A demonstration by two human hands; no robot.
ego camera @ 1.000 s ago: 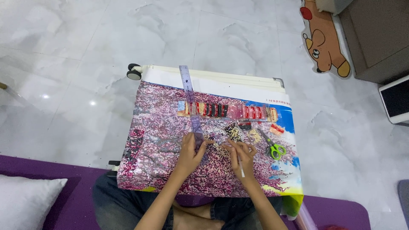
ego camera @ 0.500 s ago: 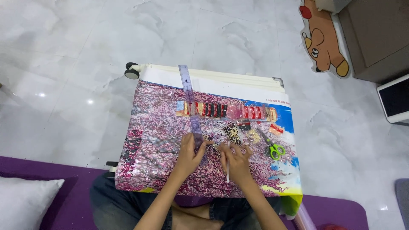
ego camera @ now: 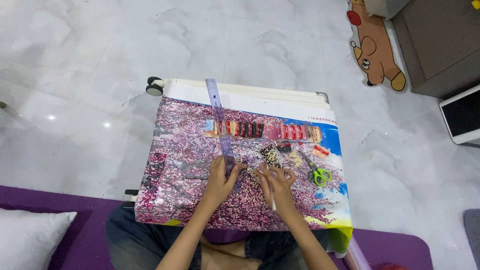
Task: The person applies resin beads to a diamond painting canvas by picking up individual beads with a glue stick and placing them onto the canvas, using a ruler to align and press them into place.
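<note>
- White marble-look floor tiles (ego camera: 100,60) fill most of the view, with a purple mat (ego camera: 50,230) along the near edge and a white cushion (ego camera: 30,235) at its left corner.
- A cream wheeled suitcase (ego camera: 250,91) lies flat on the floor and bears a diamond-painting canvas (ego camera: 185,165), mostly pink, with blue and white showing at its right side.
- The person sits behind the canvas, knees in dark jeans (ego camera: 135,240) tucked under its near edge.
- The left hand (ego camera: 220,179) presses down on the near end of a clear purple ruler (ego camera: 220,122), fingers curled over it; the ruler runs away from the person, across the canvas to the suitcase's far edge.
- The right hand (ego camera: 276,187) pinches a thin white drill pen (ego camera: 270,190) between thumb and fingers, its tip on the canvas just right of the ruler's near end.
- A row of small red, black and pink bead packets (ego camera: 265,131) lies across the canvas beyond the hands, the ruler crossing its left end.
- More small packets (ego camera: 272,154) lie just beyond the right hand.
- Green-handled scissors (ego camera: 317,172) lie on the canvas to the right of the right hand, apart from it.
- A cartoon animal mat (ego camera: 372,47) lies on the floor at upper right, beside a brown cabinet (ego camera: 440,45).
</note>
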